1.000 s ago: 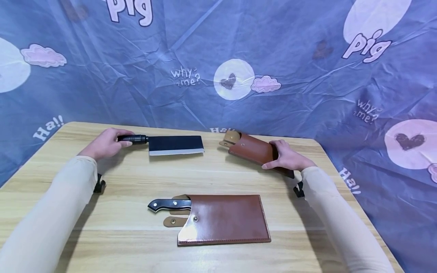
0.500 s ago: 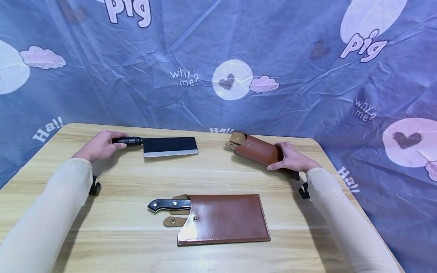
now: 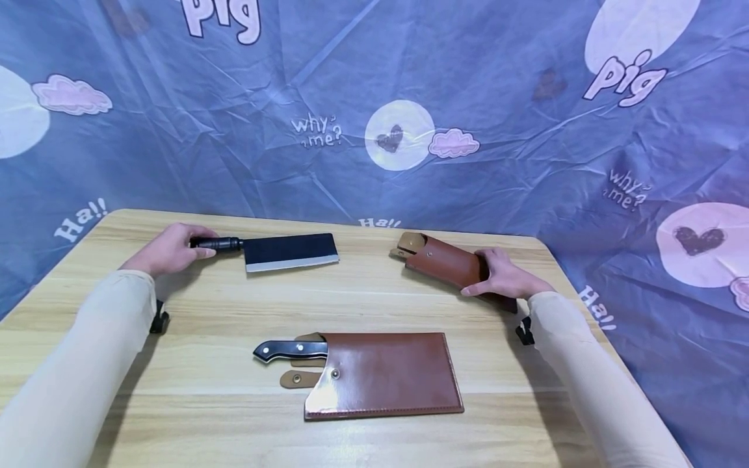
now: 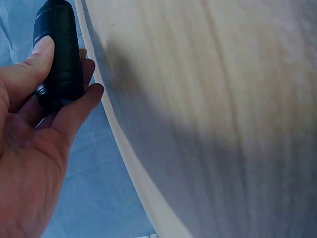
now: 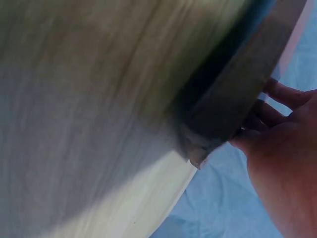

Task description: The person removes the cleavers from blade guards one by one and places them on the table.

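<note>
Plainly, only the head view takes in the whole cleaver [image 3: 291,252], toward the far left of the desk [image 3: 199,409]; the left wrist view shows just its ridged black handle [image 4: 64,54], the left hand [image 3: 170,248] curling thumb and fingers [image 4: 81,106] snugly round it. Toward the far right, the right hand [image 3: 506,276] grips a slanting brown sheath [image 3: 445,260], covering part of it; the right wrist view gives a dark, blurred side of that sheath. Nearer the person, between both arms, a second sheath [image 3: 386,374] lies flat, a riveted black knife handle [image 3: 295,350] jutting from its opening above a studded strap [image 3: 300,379]. Behind, a creased blue backdrop [image 3: 328,71] reads "pig", "why me?" and "Ha!!".
</note>
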The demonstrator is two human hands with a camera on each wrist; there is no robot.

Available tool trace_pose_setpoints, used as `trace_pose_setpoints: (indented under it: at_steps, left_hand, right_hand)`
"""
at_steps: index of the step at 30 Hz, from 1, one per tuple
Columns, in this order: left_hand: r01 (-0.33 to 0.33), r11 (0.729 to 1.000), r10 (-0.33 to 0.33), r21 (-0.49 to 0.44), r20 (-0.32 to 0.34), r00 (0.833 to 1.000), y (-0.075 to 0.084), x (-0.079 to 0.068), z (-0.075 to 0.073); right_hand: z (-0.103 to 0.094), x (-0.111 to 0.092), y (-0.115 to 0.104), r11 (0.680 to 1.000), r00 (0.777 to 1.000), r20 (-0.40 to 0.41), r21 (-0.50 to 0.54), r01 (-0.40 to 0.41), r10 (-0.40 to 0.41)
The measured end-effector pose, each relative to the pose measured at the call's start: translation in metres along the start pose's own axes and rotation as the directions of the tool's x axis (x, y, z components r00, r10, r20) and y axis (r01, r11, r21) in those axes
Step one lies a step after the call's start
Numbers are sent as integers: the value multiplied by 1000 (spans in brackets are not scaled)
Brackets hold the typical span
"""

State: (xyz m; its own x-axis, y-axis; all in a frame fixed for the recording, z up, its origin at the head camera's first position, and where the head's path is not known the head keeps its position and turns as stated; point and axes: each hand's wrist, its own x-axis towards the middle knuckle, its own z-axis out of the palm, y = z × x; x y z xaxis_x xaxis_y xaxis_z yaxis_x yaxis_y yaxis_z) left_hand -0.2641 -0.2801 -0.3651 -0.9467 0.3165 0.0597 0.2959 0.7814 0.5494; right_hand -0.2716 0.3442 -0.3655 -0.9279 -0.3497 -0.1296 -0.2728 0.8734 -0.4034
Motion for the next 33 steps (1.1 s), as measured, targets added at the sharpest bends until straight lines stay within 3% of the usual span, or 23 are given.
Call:
trace_pose_setpoints:
  at_steps: [9, 19, 33]
  left_hand:
    - [5, 1000, -5, -5, 3, 1000, -2, 0, 2]
    - [11, 998, -12, 59, 27, 1000, -1, 2, 0]
    - [40, 998, -42, 41, 62, 997, -3, 4, -2]
  right_hand:
    - [4, -2, 0, 1000, 1000, 12, 16, -2, 2]
    - [7, -1, -1, 1000, 1000, 21, 8, 3, -3]
    - [11, 0, 1, 1000, 1000, 16, 21, -15, 15]
